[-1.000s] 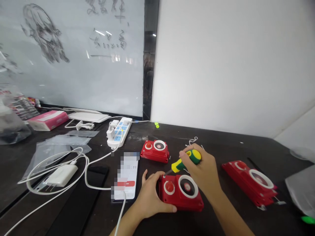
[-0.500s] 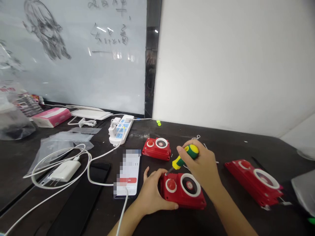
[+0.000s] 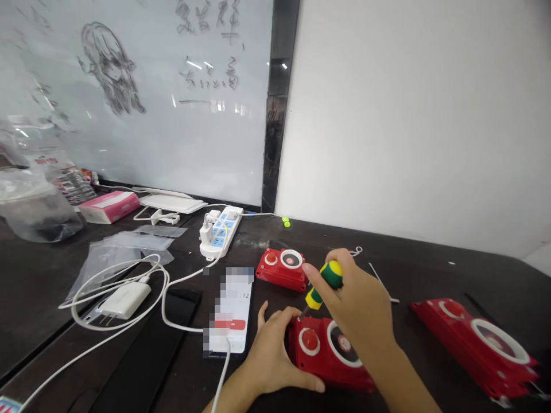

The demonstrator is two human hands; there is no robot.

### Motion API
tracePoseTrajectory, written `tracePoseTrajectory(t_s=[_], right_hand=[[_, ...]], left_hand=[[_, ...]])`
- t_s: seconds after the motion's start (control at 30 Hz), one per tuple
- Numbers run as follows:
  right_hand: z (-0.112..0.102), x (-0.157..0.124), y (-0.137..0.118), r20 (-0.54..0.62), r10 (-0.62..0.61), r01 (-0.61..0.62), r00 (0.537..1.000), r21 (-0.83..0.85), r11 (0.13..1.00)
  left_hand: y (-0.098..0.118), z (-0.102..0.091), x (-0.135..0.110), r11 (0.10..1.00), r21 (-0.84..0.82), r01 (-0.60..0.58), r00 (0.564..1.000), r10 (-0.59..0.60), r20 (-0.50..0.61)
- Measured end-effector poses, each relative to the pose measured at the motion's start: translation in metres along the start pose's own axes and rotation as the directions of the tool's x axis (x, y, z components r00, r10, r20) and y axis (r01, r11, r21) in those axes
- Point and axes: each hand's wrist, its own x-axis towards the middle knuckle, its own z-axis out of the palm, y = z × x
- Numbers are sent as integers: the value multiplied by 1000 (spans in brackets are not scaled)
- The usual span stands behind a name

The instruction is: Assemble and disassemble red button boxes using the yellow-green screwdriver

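A red alarm box [image 3: 318, 367] with a domed red button and a white-ringed black disc lies on the dark table. My left hand [image 3: 273, 355] grips its left end, thumb along the near side and fingers at the far corner. In my right hand [image 3: 361, 301] is a screwdriver [image 3: 330, 275] with a green and yellow handle, held at a slant. Its tip meets the box's far left corner, where a screw seems to sit. The right hand covers part of the disc's ring.
Similar red boxes stand behind [image 3: 278, 278] and at the right [image 3: 469, 350]. A lit phone [image 3: 235, 310], a dark phone [image 3: 148, 350], a white charger [image 3: 126, 299] with looped cable, and a power strip [image 3: 221, 232] lie leftward. Plastic bags [image 3: 124, 246] are farther left.
The whole view has shifted, so things appear farther right and lower. My right hand has turned with the screwdriver, whose tip stays at the same corner. The left hand keeps its hold.
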Motion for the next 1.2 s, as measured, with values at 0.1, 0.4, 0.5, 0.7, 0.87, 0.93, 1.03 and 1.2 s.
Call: tracePoseTrajectory(t_s=[0.1,0.4,0.5,0.7,0.87,0.93,1.03,1.2], right_hand=[[-3,-2,-3,10,-50,50,999,-43,998],[13,-7,-10,-93,60,-24,994,343,939],[12,-6,-9,-116,10,35,993,380,924],[11,7,9,92,-133,44,987,641,766],[12,12,13,12,-150,116,989,570,813],[10,7,8,-106,-125,158,987,413,897],[7,-1,1,-173,-83,145,981,383,912],[9,4,7,168,-72,-94,983,802,590]], left_hand=[[1,0,0,1000,6,3,1000,-3,14],[0,1,-2,999,48,2,1000,-4,29],[-1,1,-2,1000,26,4,1000,-4,14],[-1,2,-1,1000,20,10,1000,-10,-1],[-1,3,-1,1000,17,15,1000,-15,1],[-2,3,-1,1000,24,13,1000,-13,-10],[-2,2,-1,999,32,11,1000,-10,-3],[2,0,0,1000,23,5,1000,-5,8]])
